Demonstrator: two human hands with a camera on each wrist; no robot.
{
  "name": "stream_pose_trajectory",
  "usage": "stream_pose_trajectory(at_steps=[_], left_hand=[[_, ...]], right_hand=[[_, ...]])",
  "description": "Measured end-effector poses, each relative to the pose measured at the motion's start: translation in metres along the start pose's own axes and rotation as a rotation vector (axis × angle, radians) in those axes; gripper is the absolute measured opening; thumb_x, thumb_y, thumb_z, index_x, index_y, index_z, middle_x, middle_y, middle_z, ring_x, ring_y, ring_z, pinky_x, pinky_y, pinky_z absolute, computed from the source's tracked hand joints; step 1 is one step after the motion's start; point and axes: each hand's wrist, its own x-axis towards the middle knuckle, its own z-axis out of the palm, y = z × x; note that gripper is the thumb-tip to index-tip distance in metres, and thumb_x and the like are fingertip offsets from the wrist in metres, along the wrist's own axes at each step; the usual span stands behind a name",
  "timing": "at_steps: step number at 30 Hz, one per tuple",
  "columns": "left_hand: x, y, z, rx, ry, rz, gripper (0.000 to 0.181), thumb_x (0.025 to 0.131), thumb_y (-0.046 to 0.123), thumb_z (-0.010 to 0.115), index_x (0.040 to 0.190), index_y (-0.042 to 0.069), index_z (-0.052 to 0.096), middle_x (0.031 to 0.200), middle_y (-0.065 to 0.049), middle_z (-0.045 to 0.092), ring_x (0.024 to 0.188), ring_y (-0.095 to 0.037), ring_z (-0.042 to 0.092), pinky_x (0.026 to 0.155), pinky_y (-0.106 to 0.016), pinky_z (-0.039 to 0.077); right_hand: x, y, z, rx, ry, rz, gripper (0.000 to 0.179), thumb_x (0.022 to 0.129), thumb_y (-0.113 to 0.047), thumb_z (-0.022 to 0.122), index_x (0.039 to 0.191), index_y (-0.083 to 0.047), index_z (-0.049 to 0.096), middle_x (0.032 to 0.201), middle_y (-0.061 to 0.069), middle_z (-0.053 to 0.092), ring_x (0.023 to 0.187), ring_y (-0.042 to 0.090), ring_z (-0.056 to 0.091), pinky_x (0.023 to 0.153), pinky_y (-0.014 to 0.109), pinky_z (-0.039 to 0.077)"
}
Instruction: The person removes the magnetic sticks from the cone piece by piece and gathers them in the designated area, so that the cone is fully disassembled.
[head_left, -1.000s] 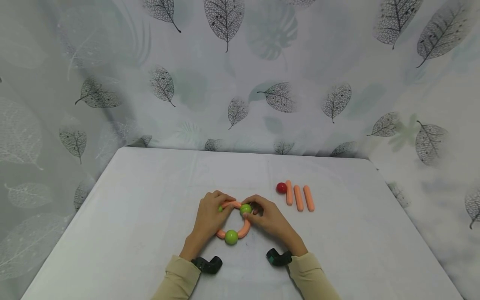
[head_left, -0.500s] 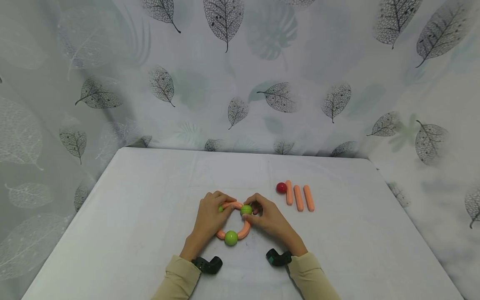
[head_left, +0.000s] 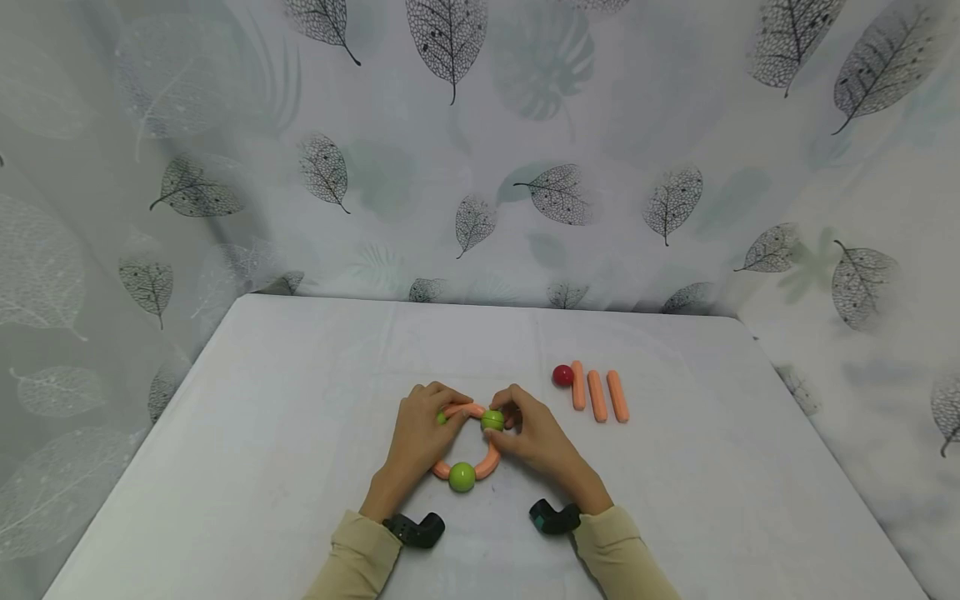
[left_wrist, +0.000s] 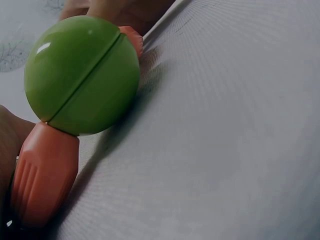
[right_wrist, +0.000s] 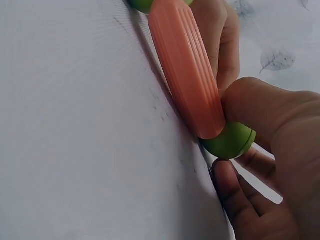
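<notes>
Backdrop: leaf-print cloth (head_left: 420, 142) stands behind a white table (head_left: 300, 392); twelve o'clock is the far edge.
Ring: just below the table's middle, a loop (head_left: 489, 460) of bent orange bars and green balls lies between both hands.
Balls: one at six o'clock (head_left: 462, 477), one at two o'clock, one at ten, mostly covered.
Left hand (head_left: 420, 427): curled over the loop from nine to twelve o'clock, thumb and fingers gripping it; exact contact is partly hidden.
Right hand (head_left: 534, 427): thumb and forefinger clamped on the two o'clock ball (head_left: 492, 420).
Handling: probably light, stiff plastic; the glossy balls may slip or roll, while the grooved bars should give better purchase. The joints look like the weak points.
Best hold: likely a ball pinched across its middle, the neighbouring bar steadied close to the joint.
Spares: toward two o'clock, a red ball (head_left: 563, 376) beside three straight sticks (head_left: 597, 396).
</notes>
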Motion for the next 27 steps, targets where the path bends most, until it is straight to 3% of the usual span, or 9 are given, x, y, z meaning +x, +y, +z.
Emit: stream_pose_trajectory(at_steps=[4, 12, 22, 27], left_hand=[[0.0002, -0.0004, 0.0002, 0.003, 0.003, 0.003, 0.015, 0.087, 0.027, 0.084, 0.101, 0.021, 0.082, 0.097, 0.001, 0.074, 0.082, -0.019, 0.058, 0.078, -0.042, 0.046], [0.0007, -0.0008, 0.0012, 0.021, -0.004, 0.012, 0.013, 0.088, 0.025, 0.084, 0.101, 0.024, 0.082, 0.100, 0.002, 0.075, 0.083, -0.018, 0.058, 0.078, -0.042, 0.047], [0.0003, -0.0018, 0.0000, -0.019, 0.009, -0.016, 0.013, 0.089, 0.021, 0.084, 0.100, 0.018, 0.081, 0.097, -0.001, 0.073, 0.086, -0.020, 0.059, 0.081, -0.043, 0.047], [0.0006, -0.0031, 0.0010, -0.014, 0.014, -0.006, 0.012, 0.089, 0.022, 0.083, 0.099, 0.018, 0.080, 0.095, -0.001, 0.073, 0.084, -0.020, 0.059, 0.081, -0.042, 0.047]], right_hand=[[-0.0001, -0.0012, 0.0006, -0.014, -0.007, -0.031, 0.038, 0.087, -0.009, 0.082, 0.117, -0.016, 0.059, 0.103, 0.001, 0.063, 0.090, 0.015, 0.058, 0.080, 0.022, 0.050], [-0.0007, -0.0029, 0.0002, -0.043, -0.023, -0.135, 0.029, 0.090, -0.010, 0.077, 0.118, -0.017, 0.070, 0.115, -0.003, 0.063, 0.093, 0.015, 0.056, 0.082, 0.026, 0.048], [-0.0022, -0.0044, -0.0007, -0.055, -0.031, -0.011, 0.034, 0.090, -0.013, 0.078, 0.120, -0.021, 0.065, 0.111, -0.004, 0.067, 0.097, 0.012, 0.058, 0.086, 0.025, 0.050], [-0.0027, -0.0035, -0.0011, -0.040, -0.038, -0.001, 0.033, 0.091, -0.014, 0.078, 0.120, -0.022, 0.064, 0.113, -0.003, 0.067, 0.098, 0.013, 0.058, 0.087, 0.025, 0.050]])
